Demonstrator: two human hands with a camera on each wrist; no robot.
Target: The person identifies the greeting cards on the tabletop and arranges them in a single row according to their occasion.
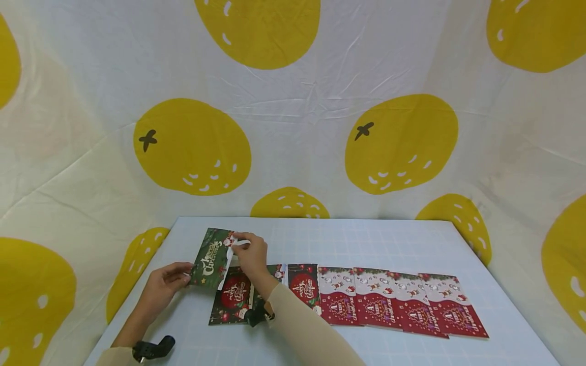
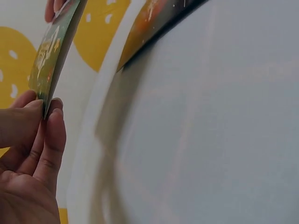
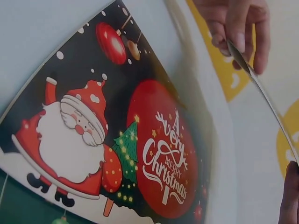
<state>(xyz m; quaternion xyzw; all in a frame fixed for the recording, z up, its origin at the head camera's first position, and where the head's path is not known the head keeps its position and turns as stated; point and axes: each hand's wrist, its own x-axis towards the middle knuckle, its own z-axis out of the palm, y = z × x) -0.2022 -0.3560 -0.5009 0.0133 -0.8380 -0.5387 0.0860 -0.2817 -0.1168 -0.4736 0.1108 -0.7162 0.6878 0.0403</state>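
Between the fingers of 2 hands, a green Christmas card (image 1: 209, 262) is held tilted above the pale table (image 1: 380, 241). Thumb and fingers of the left hand (image 1: 162, 284) pinch its lower left corner; the right hand (image 1: 252, 254) pinches its upper right edge (beside a small printed Santa). Just below the right fingers lies a dark card (image 1: 229, 307) with a red circle; well to their right, 4 red-and-white cards (image 1: 338, 307) lie in a row, partly overlapping.
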